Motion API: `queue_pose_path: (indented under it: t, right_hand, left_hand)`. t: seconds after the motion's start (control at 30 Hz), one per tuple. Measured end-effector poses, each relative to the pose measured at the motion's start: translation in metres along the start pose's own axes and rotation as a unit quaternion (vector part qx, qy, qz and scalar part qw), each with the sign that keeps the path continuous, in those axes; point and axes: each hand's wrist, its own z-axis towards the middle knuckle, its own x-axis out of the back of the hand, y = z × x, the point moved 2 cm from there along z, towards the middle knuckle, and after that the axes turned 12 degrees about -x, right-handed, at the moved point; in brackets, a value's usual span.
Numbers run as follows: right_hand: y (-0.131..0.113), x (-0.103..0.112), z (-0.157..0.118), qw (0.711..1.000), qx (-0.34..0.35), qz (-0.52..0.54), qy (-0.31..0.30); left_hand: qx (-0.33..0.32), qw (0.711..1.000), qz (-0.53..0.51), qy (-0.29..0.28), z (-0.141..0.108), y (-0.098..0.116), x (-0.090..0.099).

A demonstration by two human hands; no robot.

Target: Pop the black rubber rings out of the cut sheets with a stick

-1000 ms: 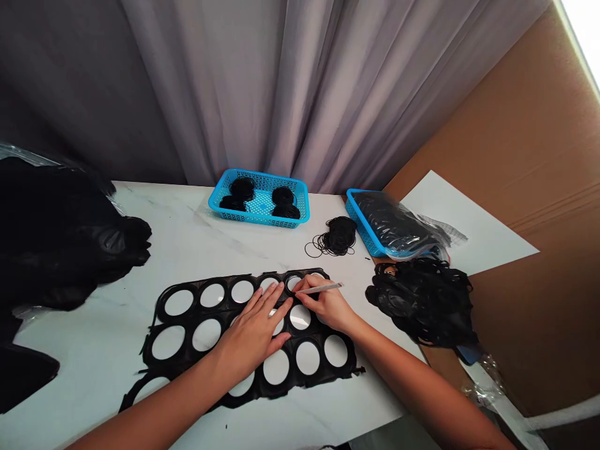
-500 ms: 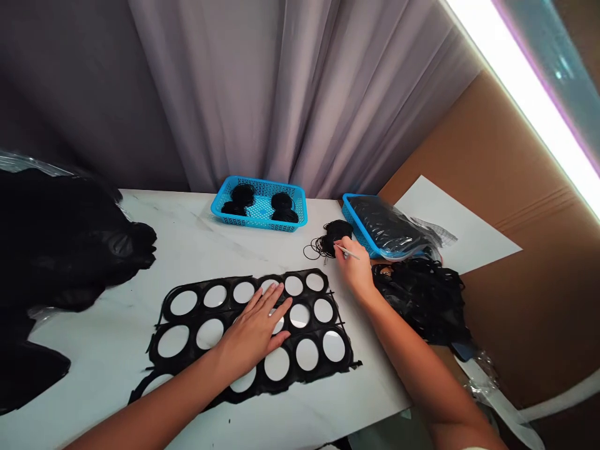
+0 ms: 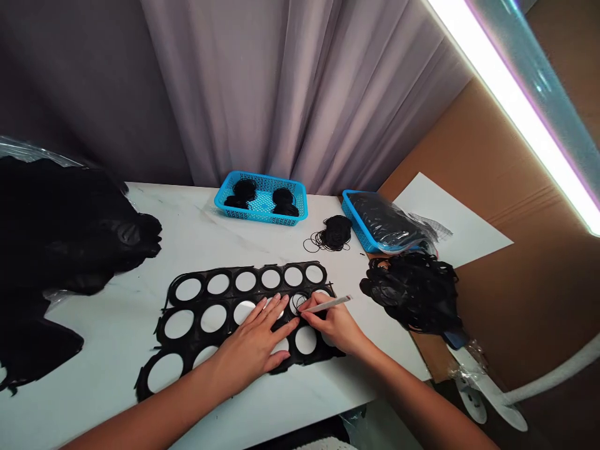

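A black rubber sheet point(image 3: 220, 281) punched with rows of round holes lies flat on the white marble table point(image 3: 276, 256). My left hand point(image 3: 250, 344) rests flat on the sheet, fingers spread, holding nothing. My right hand point(image 3: 330, 322) pinches a thin white stick point(image 3: 325, 304) close to the sheet. Its fingertips are at a hole where a thin black rubber ring point(image 3: 299, 304) lies. The sheet's lower middle is hidden under my hands.
A blue plastic basket point(image 3: 234, 187) holds black ring bundles. Another blue basket point(image 3: 349, 212) holds a plastic bag of black rings. A loose ring pile point(image 3: 334, 234) lies between them and the sheet. A black tangle point(image 3: 410, 294) sits right; a large black heap point(image 3: 60, 219) lies left.
My right hand has come back from the loose ring pile to the sheet, still holding the stick. My left hand stays flat on the sheet. The view has shifted slightly.
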Motion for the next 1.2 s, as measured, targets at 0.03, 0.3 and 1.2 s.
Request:
queue_pose_path:
  t: [0.03,0.3,1.2]
  right_hand:
    - [0.002,-0.001,0.0,1.0,0.002,0.002,0.004]
    - [0.002,-0.005,-0.003,0.999,0.036,-0.009,0.018]
    - [0.012,0.075,0.023,0.948,0.022,-0.145,0.282]
  left_hand:
    - [-0.001,1.0,-0.001,0.004,0.0,0.0,0.0]
    - [-0.004,1.0,0.003,-0.011,0.001,-0.001,0.002]
    - [-0.027,0.999,0.002,-0.029,-0.004,0.005,0.011]
